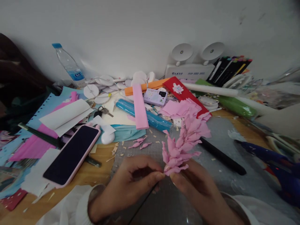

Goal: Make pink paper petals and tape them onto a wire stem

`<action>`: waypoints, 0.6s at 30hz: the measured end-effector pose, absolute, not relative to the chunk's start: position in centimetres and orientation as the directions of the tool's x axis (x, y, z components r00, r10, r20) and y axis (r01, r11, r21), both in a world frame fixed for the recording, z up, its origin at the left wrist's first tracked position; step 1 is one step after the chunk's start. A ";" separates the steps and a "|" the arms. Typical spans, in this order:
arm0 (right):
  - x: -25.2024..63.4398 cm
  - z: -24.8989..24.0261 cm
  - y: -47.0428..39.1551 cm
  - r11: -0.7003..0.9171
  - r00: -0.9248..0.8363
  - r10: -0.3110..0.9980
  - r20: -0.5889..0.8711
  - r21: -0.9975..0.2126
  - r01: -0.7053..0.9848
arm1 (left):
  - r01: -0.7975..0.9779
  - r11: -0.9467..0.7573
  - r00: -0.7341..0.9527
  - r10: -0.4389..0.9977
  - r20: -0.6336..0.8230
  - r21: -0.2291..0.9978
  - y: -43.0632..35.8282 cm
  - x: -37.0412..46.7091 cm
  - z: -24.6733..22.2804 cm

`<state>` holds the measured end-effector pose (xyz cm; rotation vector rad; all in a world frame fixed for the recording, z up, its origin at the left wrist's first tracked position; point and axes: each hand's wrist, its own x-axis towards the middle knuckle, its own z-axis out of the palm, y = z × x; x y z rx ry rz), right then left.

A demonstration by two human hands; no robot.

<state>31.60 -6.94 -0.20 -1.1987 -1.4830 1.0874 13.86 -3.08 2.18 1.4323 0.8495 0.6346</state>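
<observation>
A cluster of twisted pink paper pieces (181, 143) stands upright on a thin dark stem (142, 203). My right hand (199, 184) pinches the base of the cluster between thumb and fingers. Touching it from the other side, my left hand (138, 179) has thumb and index finger pressed together at the stem's top, just below the lowest pink piece. The stem runs down toward the bottom edge. A few loose pink twisted pieces (140, 143) lie on the grey cutting mat (225, 131) beyond my left hand.
Left are a pink-cased phone (71, 156), keys (105, 111) and a water bottle (69, 65). Behind lie a blue roll (150, 117), pink strip (140, 107) and pink sheets (180, 107). At right are a black rod (222, 156) and blue glue gun (269, 162).
</observation>
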 end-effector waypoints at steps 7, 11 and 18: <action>31.4 0.6 -6.3 0.137 -0.161 0.981 0.110 -0.977 0.166 | 0.386 -0.391 0.547 0.826 0.134 0.835 -3.5 13.7 1.4; 31.1 0.9 -6.0 0.153 -0.128 0.983 0.135 -0.977 0.147 | 0.425 -0.412 0.539 0.831 0.140 0.806 -3.8 13.8 1.0; 30.6 0.3 -5.9 0.118 -0.068 0.991 0.114 -0.991 0.065 | 0.362 -0.281 0.466 0.880 0.089 0.889 -4.6 14.6 0.8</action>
